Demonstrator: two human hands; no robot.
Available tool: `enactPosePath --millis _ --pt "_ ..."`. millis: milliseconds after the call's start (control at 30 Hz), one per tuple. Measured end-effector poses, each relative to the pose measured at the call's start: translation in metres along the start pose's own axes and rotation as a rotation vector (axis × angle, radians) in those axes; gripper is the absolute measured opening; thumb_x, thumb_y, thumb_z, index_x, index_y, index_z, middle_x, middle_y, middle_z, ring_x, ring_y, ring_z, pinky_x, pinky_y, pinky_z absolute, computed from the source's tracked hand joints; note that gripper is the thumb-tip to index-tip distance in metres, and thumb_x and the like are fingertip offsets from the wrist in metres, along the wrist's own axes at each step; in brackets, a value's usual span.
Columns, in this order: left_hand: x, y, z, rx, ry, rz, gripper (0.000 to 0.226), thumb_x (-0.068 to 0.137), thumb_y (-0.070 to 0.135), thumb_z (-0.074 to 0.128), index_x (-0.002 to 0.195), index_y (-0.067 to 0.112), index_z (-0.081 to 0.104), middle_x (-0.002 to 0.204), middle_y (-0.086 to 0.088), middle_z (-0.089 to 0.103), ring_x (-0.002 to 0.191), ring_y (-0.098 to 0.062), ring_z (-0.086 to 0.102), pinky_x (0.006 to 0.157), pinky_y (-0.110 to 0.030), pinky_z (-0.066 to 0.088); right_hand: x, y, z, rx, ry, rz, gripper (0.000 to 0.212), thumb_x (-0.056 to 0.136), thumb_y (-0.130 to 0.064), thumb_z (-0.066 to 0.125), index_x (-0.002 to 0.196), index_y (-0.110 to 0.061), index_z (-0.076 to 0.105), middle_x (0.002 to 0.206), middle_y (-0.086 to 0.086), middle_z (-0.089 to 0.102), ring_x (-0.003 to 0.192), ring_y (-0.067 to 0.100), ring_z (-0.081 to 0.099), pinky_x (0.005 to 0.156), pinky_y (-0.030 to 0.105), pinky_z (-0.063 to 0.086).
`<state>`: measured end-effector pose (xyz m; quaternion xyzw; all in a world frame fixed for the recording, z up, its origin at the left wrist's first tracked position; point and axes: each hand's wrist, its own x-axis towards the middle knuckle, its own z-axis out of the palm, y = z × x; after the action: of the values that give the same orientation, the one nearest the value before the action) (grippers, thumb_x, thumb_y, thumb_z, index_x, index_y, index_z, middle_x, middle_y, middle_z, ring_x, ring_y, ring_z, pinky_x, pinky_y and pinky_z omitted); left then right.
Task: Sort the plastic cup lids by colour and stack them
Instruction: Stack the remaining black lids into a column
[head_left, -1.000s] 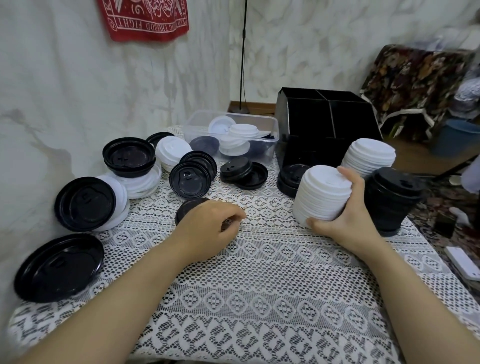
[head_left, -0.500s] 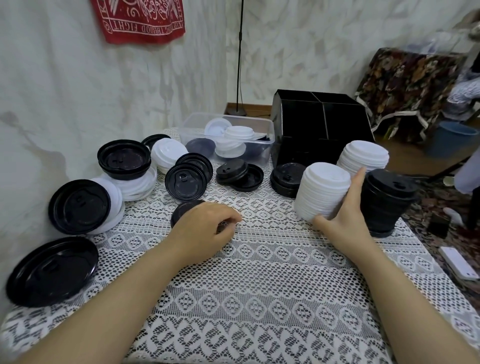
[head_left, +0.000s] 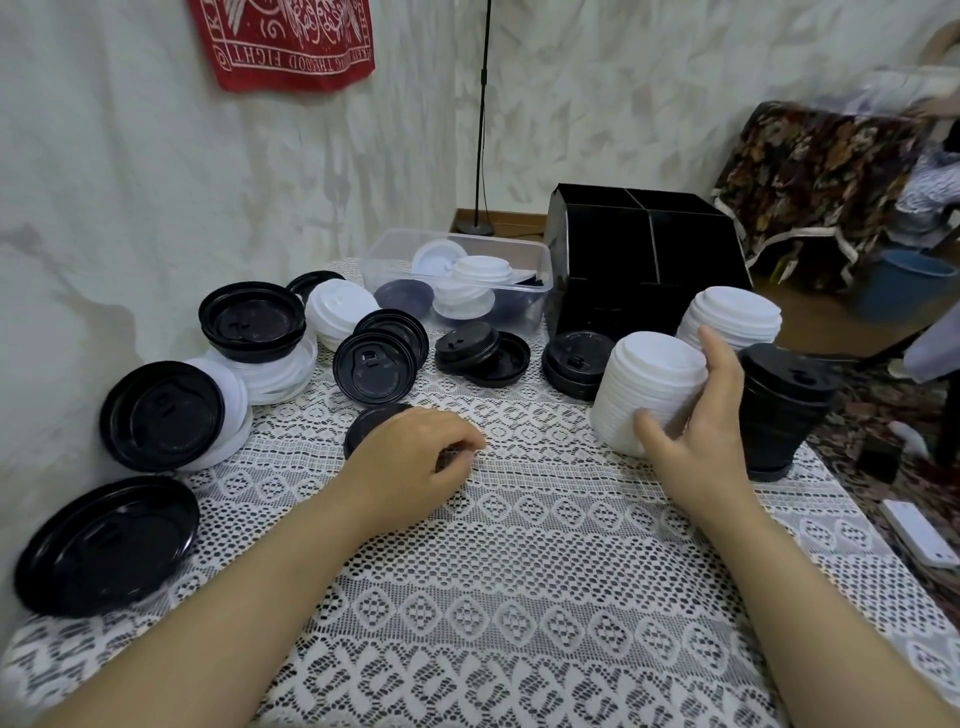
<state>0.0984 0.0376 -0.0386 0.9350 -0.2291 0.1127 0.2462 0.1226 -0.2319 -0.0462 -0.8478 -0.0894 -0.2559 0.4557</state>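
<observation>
- The white stack (head_left: 649, 384) stands right of centre on the tabletop (head_left: 519, 571), just beside a taller black stack (head_left: 779, 410). The right hand (head_left: 696, 421) cups it, thumb on the near side, fingers (head_left: 719, 364) up its right side.
- The left hand (head_left: 415, 457) lies curled over a single black lid (head_left: 369, 428) near the middle; I cannot tell whether it actually pinches the rim.
- These lids look thin, light and slick. A tall nested column could lean or shear, so a low, wide wrap seems wisest.
- A lone lid probably flexes; its rim looks like the best place to lift it.
</observation>
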Motion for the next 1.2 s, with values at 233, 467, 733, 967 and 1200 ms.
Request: enactPosePath --millis 233,467,733,967,1200 --pt "0.000 -0.001 0.000 -0.002 -0.007 0.007 0.020 0.094 0.020 0.056 0.110 0.019 0.069 0.104 0.015 0.064 0.097 0.000 0.051 0.088 -0.015 0.034 0.004 -0.007 -0.001 -0.201 0.052 -0.198 0.063 0.084 -0.025 0.053 0.143 -0.010 0.036 0.154 0.011 0.024 0.143 0.018 0.020 0.115 0.027 0.019" --pt "0.001 -0.002 0.001 0.006 0.005 0.015 0.020 0.092 0.022 0.055 0.106 0.020 0.070 0.097 0.020 0.060 0.093 0.001 0.049 0.086 -0.017 0.033 0.008 -0.036 0.044 -0.483 -0.100 -0.750 0.045 0.085 -0.016 0.056 0.126 0.001 0.058 0.137 0.021 0.048 0.127 0.032 0.042 0.108 0.049 0.038" --pt "0.000 0.000 0.000 -0.012 -0.009 -0.002 0.022 0.094 0.024 0.054 0.108 0.020 0.069 0.103 0.017 0.062 0.096 0.002 0.048 0.087 -0.011 0.030 0.065 -0.076 0.075 -1.119 -0.462 -0.291 0.050 0.092 -0.032 0.053 0.134 -0.008 0.045 0.128 0.013 0.054 0.122 0.033 0.048 0.117 0.050 0.012" --pt "0.001 -0.002 0.000 -0.012 -0.005 -0.006 0.021 0.095 0.023 0.054 0.111 0.022 0.068 0.108 0.016 0.063 0.099 0.002 0.047 0.095 -0.020 0.036 0.110 -0.070 0.066 -1.362 -0.824 0.067 0.092 0.076 -0.064 0.068 0.148 -0.023 0.029 0.142 0.008 0.044 0.128 0.036 0.046 0.098 0.056 0.041" --pt "-0.004 -0.013 -0.012 0.217 0.062 -0.131 0.041 0.085 0.037 0.053 0.125 0.029 0.056 0.121 0.012 0.052 0.118 -0.010 0.042 0.106 -0.034 0.027 0.130 -0.039 0.089 -1.135 -0.880 0.145 0.074 0.060 -0.039 0.087 0.124 -0.017 0.057 0.107 0.008 0.062 0.101 0.034 0.061 0.092 0.047 0.052"
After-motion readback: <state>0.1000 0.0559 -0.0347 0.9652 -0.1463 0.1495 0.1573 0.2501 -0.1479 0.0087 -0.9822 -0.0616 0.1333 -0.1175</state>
